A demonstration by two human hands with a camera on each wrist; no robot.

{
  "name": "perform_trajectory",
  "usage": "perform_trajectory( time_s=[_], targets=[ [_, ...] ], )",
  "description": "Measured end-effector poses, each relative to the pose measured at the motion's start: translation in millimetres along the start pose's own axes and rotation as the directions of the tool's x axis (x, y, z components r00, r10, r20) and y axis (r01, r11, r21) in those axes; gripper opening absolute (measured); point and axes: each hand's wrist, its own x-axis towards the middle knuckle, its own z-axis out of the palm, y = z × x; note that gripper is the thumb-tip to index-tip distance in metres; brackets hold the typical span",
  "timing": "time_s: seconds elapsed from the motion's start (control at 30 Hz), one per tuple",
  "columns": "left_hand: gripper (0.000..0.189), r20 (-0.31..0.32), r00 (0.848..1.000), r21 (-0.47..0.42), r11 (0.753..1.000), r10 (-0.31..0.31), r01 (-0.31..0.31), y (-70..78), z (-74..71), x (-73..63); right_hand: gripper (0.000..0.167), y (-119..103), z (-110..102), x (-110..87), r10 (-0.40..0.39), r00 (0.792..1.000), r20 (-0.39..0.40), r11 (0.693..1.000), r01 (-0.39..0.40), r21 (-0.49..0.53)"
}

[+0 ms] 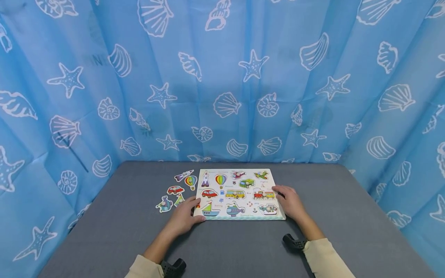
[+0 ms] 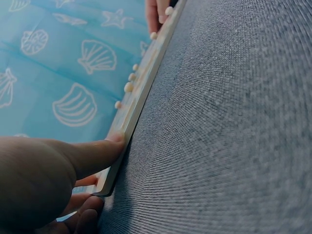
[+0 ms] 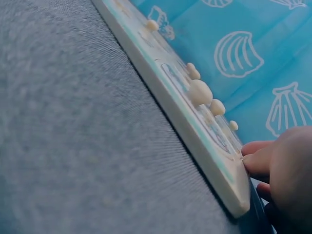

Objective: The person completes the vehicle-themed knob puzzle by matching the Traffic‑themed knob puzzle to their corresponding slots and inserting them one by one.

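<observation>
A white wooden peg puzzle board (image 1: 255, 218) with vehicle pictures lies on the grey table. My left hand (image 1: 182, 218) grips its near left corner; in the left wrist view the thumb of that hand (image 2: 44, 175) presses on the top near the front edge, other fingers at the side. Across the board, my right hand (image 1: 291, 201) holds the right edge, and the right wrist view shows that hand (image 3: 292, 170) with fingertips on the border. Round wooden knobs (image 3: 200, 92) stick up from the board, including under the ship picture (image 1: 268, 209).
Left of the board lie loose pieces: a rocket (image 1: 184, 175), a balloon (image 1: 191, 182), a red car (image 1: 175, 190), a submarine (image 1: 164, 204) and a sailboat (image 1: 179, 199), partly behind my left hand. A blue shell-patterned curtain (image 1: 215, 77) hangs behind the table (image 1: 236, 251).
</observation>
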Motion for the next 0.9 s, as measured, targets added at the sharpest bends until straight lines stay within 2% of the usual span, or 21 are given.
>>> perform_trajectory(
  time_s=[0.23,0.6,0.8,0.9],
  targets=[
    [0.066,-0.005,1.000,0.002,1.000,0.009,-0.009,2.6,0.0,3.1,0.032,0.1,-2.5,2.2,0.015,1.000,0.005,0.999,-0.015,-0.037],
    [0.066,-0.010,0.999,0.025,0.998,0.053,-0.052,1.7,-0.7,2.3,0.033,-3.1,-6.0,-0.9,0.038,0.999,0.027,0.999,-0.037,-0.035],
    [0.065,0.001,0.998,0.025,0.998,0.063,-0.063,-0.1,-2.2,3.1,0.032,-3.1,-7.0,-2.4,0.022,0.998,0.050,0.999,-0.021,-0.026],
    [0.064,-0.013,0.998,0.007,0.998,0.064,-0.064,1.1,-3.7,3.7,0.032,-2.3,-7.1,-3.5,0.017,0.998,0.059,1.000,-0.016,-0.018]
  ],
)
